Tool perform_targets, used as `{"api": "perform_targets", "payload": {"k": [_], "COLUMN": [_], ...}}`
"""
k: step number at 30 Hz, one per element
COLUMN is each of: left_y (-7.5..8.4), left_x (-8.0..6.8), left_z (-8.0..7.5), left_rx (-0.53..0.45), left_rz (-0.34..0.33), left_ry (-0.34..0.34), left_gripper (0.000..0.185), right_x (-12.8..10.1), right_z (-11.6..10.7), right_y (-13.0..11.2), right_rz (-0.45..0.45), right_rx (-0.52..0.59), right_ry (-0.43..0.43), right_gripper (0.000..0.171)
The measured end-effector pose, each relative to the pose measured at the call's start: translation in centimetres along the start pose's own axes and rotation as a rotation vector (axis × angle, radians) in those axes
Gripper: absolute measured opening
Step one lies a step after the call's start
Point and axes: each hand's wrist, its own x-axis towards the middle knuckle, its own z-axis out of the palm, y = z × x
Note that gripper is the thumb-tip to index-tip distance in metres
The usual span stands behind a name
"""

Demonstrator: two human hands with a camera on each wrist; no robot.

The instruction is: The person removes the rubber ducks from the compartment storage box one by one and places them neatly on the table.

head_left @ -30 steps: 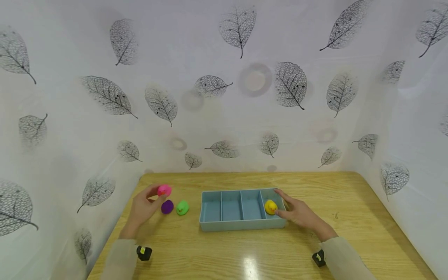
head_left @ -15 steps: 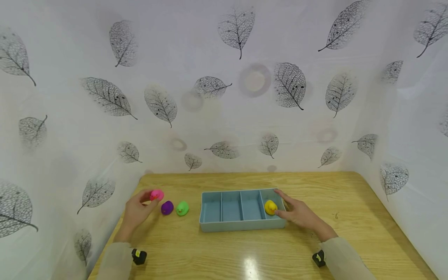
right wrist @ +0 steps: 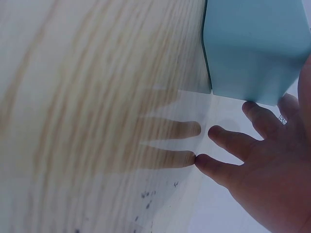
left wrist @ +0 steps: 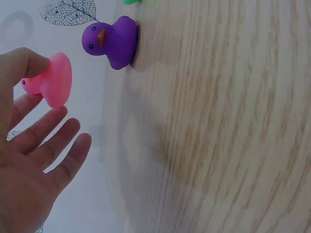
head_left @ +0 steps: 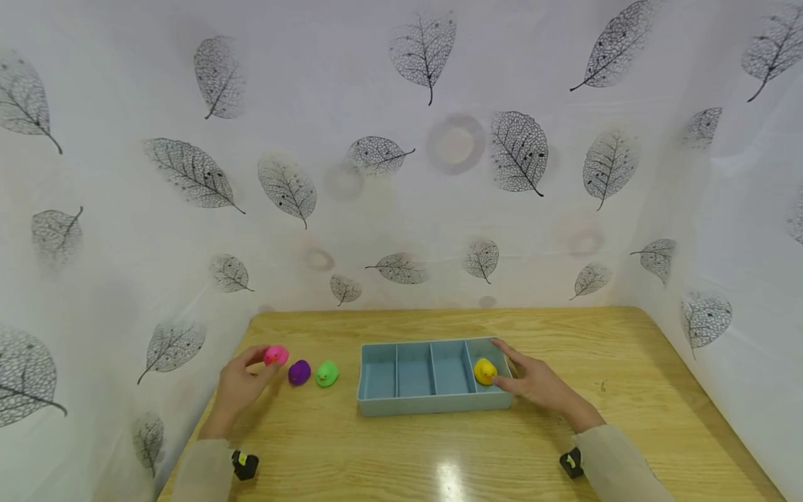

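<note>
White sheeting printed with grey skeleton leaves (head_left: pixel 519 152) hangs on three sides of a pale wooden counter (head_left: pixel 627 369), grain running left to right, with a glare spot on its near edge.

Left hand (head_left: pixel 241 382): near the left edge of the counter. Thumb and forefinger pinch a pink duck (head_left: pixel 274 356); the other fingers (left wrist: pixel 58 127) lie spread and fairly straight beneath it in the left wrist view. That view shows the pink duck (left wrist: pixel 52 81) with its base facing the counter; whether it touches the wood cannot be told.

Just right of the pink duck sits a purple duck (head_left: pixel 299 372) with an orange beak, standing on the counter by itself. Next right, close beside it, a green duck (head_left: pixel 327 374), also free. The three make a short row left of the tray.

Blue-grey tray (head_left: pixel 433 404), four compartments side by side, sits mid-counter. A yellow duck (head_left: pixel 485 371) rests in the rightmost compartment; the other three compartments hold nothing visible.

Right hand (head_left: pixel 536 383): lies at the right end of the tray, fingers stretched out and relaxed, gripping nothing. Fingertips reach the tray's right rim next to the yellow duck. In the right wrist view the fingers (right wrist: pixel 228 141) rest flat on the counter beside the tray's outer corner (right wrist: pixel 252 48).

Both forearms wear light sleeves (head_left: pixel 617 467), each with a small black device at the wrist (head_left: pixel 571 463).
</note>
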Motion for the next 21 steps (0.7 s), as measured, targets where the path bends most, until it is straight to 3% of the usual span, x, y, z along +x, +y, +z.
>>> {"api": "perform_targets", "payload": {"k": [4,10,21], "left_y": [-0.5,-1.1,-1.1], "left_x": [-0.2,-0.4,-0.9], "left_z": [-0.1,0.0,-0.1], "left_rx": [-0.011,0.052,0.095], "left_rz": [0.007,0.013,-0.092], "left_ry": [0.009,-0.002,-0.109], "left_gripper": [0.042,0.039,0.048], "right_x": [0.0,0.1,0.1], "right_z": [0.0,0.0,0.0], "right_y": [0.0,0.1,0.2], "right_rz": [0.007,0.005,0.010], "right_rx": [-0.005,-0.006,0.000], "right_ry": [-0.007,-0.003,-0.012], "right_gripper": [0.083,0.083,0.083]}}
